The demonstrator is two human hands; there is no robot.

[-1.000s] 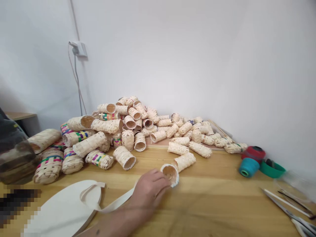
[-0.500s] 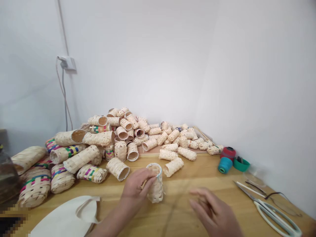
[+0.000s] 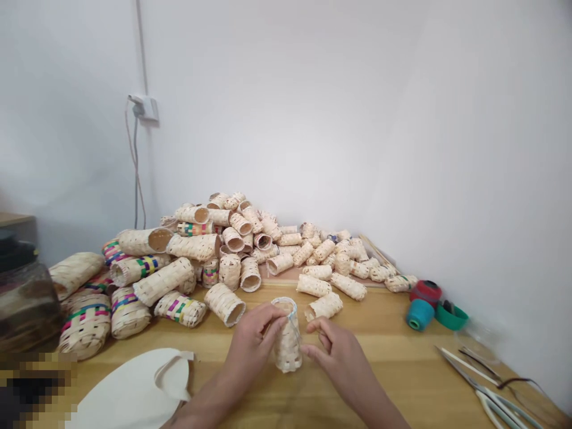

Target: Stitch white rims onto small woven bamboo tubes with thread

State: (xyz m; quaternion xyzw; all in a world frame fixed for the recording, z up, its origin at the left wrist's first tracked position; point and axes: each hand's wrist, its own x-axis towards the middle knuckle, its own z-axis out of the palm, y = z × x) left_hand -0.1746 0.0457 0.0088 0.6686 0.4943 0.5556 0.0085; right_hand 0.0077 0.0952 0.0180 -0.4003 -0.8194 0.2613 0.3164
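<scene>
A small woven bamboo-strip tube (image 3: pixel 288 347) stands nearly upright on the wooden table, its open rim edged in white and light blue. My left hand (image 3: pixel 257 333) pinches the left side of that rim between thumb and fingers. Close to the tube's right side is my right hand (image 3: pixel 333 348), its fingers curled and the thumb near the forefinger. A thin line like thread (image 3: pixel 295 326) runs down from the rim toward the right fingertips. What those fingers hold, if anything, is too small to make out.
Many woven tubes (image 3: pixel 226 304) are heaped behind and to the left, some with coloured bands. At right are a blue thread spool (image 3: pixel 420 314), a red spool (image 3: pixel 425 292), a green bowl (image 3: pixel 451 316), scissors (image 3: pixel 482 384) and glasses (image 3: pixel 521 381). A jar (image 3: pixel 27 298) stands left, near a white flat piece (image 3: pixel 129 387).
My right hand has come in from the right, up close to the tube. My left hand keeps its pinch on the rim. The whole view has shifted slightly.
</scene>
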